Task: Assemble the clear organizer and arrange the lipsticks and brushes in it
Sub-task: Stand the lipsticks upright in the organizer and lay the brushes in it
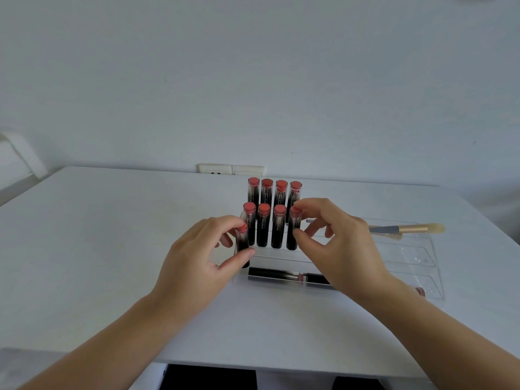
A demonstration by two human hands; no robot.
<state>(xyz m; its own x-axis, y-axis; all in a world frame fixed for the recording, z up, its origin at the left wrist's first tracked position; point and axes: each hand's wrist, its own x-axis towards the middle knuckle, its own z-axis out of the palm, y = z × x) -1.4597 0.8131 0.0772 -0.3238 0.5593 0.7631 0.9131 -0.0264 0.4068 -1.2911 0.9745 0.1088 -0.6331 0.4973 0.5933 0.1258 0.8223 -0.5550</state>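
A clear organizer (422, 266) stands on the white table (112, 249). Several black lipsticks with coral tops stand upright in two rows, a back row (274, 190) and a front row (264, 229). My left hand (197, 263) pinches a lipstick (242, 243) upright at the front left corner. My right hand (337, 243) pinches the rightmost front-row lipstick (294, 229) between thumb and forefinger. One more lipstick (281, 275) lies flat in the organizer's front tray. A gold-handled brush (408, 228) lies across the right side of the organizer.
A wall socket plate (230, 169) sits behind the table's far edge. Another small pink-tipped item (419, 291) shows at the organizer's front right, partly hidden by my right wrist. The table's near edge (253, 364) runs below my forearms.
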